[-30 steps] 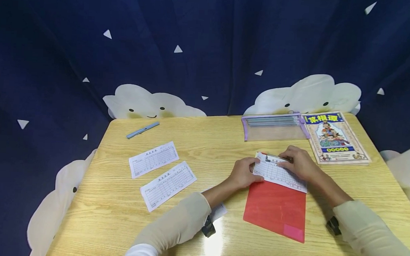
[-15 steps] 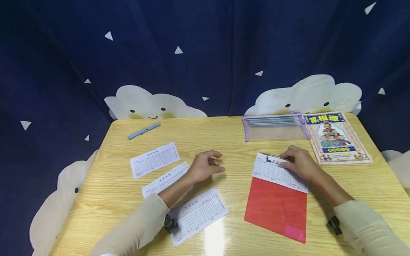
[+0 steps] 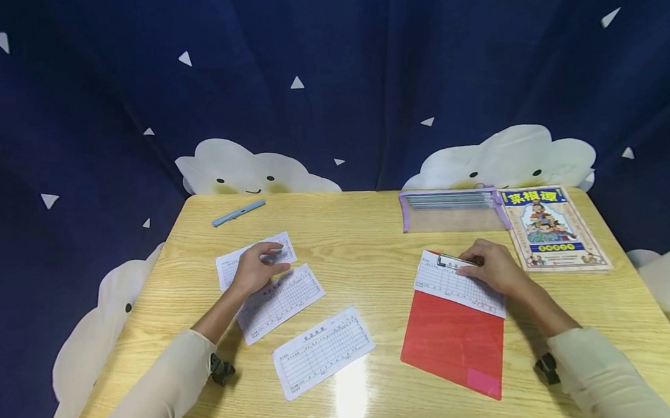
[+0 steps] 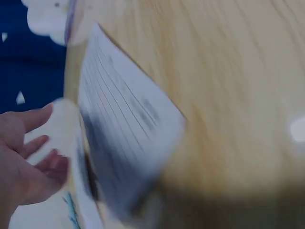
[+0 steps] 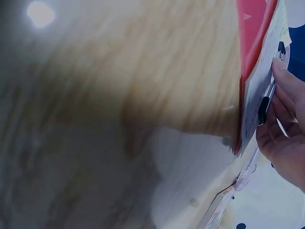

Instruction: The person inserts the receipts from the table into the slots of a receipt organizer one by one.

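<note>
A red clipboard (image 3: 454, 339) lies on the right part of the table, with a printed form slip (image 3: 449, 284) across its top. My right hand (image 3: 496, 270) pinches the metal clip (image 5: 269, 93) at the clipboard's upper edge, thumb on the near side and fingers behind. My left hand (image 3: 253, 271), fingers loosely bent and holding nothing, hovers over the far form slip (image 3: 228, 271). Beside it lies the middle form slip (image 3: 286, 299), and a near form slip (image 3: 324, 353) rests closer to me. In the left wrist view the left hand (image 4: 31, 157) shows thumb and fingers spread apart.
Toward the back left lies a blue pen (image 3: 238, 213). A purple-edged mesh pencil pouch (image 3: 452, 219) is at the back right, adjoining an illustrated book (image 3: 553, 228). Behind the wooden table (image 3: 340, 228) hangs a dark blue curtain (image 3: 341, 59).
My left hand has let go of the slip on the clipboard and moved left across the table to above the loose slips. The right hand has stayed on the clip.
</note>
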`<control>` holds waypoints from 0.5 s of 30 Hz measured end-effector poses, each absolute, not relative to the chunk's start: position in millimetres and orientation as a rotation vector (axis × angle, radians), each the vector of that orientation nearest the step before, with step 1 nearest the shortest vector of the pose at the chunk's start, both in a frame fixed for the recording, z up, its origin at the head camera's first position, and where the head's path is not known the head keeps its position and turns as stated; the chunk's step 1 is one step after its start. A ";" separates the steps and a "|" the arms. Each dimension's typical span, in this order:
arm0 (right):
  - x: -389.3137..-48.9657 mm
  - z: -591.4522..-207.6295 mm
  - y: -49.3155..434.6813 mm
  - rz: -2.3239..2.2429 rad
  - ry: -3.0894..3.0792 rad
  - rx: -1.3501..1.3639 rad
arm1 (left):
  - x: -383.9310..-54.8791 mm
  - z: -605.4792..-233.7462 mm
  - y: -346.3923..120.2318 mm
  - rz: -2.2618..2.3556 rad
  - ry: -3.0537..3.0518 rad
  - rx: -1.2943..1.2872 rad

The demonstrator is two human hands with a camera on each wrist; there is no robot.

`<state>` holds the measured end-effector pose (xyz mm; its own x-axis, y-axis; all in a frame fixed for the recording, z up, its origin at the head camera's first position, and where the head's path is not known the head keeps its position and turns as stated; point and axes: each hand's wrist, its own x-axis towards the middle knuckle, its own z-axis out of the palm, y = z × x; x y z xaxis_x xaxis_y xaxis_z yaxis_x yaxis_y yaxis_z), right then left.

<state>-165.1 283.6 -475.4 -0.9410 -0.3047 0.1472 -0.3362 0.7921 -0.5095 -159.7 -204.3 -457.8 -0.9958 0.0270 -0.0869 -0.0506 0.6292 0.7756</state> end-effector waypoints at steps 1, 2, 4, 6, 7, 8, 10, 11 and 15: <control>-165.3 -476.1 283.5 0.846 -2.922 0.518 | -160.2 -459.6 -211.7 1.321 2.784 -0.030; -165.4 -476.6 283.4 0.847 -2.927 0.514 | -161.0 -461.3 -219.4 1.330 2.815 -0.041; -165.8 -477.5 282.9 0.846 -2.932 0.510 | -162.5 -464.1 -234.6 1.339 2.889 -0.081; -165.8 -477.6 282.2 0.849 -2.938 0.507 | -162.6 -465.1 -249.7 1.287 2.949 -0.142; -165.8 -477.4 281.9 0.850 -2.940 0.506 | -162.2 -465.4 -257.1 1.243 2.972 -0.172; -165.7 -477.1 281.8 0.849 -2.943 0.506 | -161.5 -464.9 -263.4 1.199 2.985 -0.204; -165.3 -476.1 281.4 0.854 -2.950 0.505 | -158.8 -464.6 -274.2 1.125 2.979 -0.267; -165.1 -475.7 281.6 0.855 -2.952 0.502 | -157.3 -464.7 -278.4 1.095 2.973 -0.292; -164.4 -474.4 282.9 0.852 -2.961 0.494 | -150.6 -465.4 -285.9 1.054 2.936 -0.402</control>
<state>-164.4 282.9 -474.4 -0.9497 -0.2943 0.1065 -0.3059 0.8010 -0.5146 -150.6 -285.9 -465.4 -0.9673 -0.2400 -0.0821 -0.2374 0.7426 0.6263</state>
